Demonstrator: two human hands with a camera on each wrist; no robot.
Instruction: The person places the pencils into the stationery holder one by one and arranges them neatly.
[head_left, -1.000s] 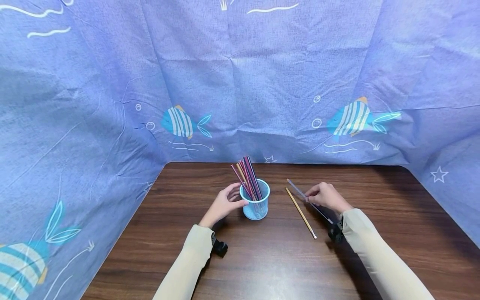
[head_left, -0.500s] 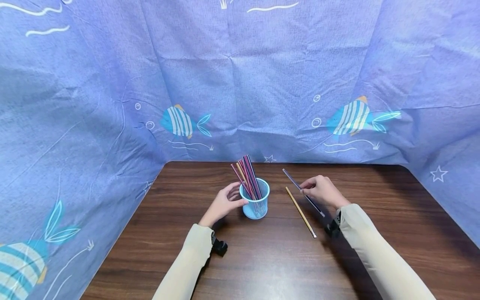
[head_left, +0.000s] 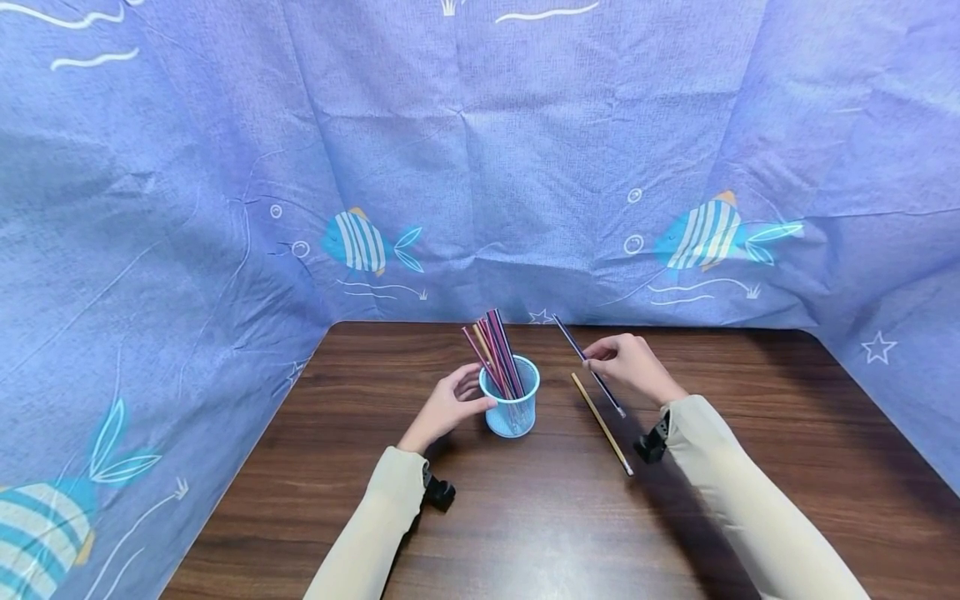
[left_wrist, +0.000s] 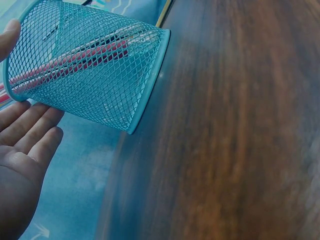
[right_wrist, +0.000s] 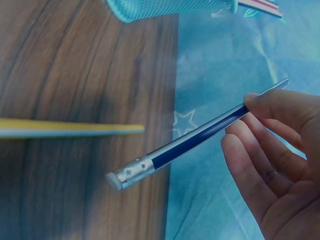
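Observation:
My left hand (head_left: 446,408) holds the light-blue mesh pencil cup (head_left: 512,422) near its rim, with the thumb and fingers on opposite sides. The cup stands upright, and several striped and yellow pencils (head_left: 497,354) lean out of its top toward the left. To the right of the cup, my right hand (head_left: 632,364) pinches a dark blue and silver striped pencil (right_wrist: 200,135) around its middle. That pencil slants, with its white eraser end toward me, raised above the table. Between cup and right hand, a yellow pencil (head_left: 602,423) lies on the table, eraser end nearer me.
The dark wood table (head_left: 525,533) extends to both sides. Behind it hangs a blue cloth (head_left: 540,167) printed with fish, and it runs down the left and right sides too. A small black wrist camera (head_left: 441,496) sits below each hand.
My right hand has lifted the dark blue striped pencil and carried it leftward and away from me, past the yellow pencil's far end. The left hand and the cup stay in place.

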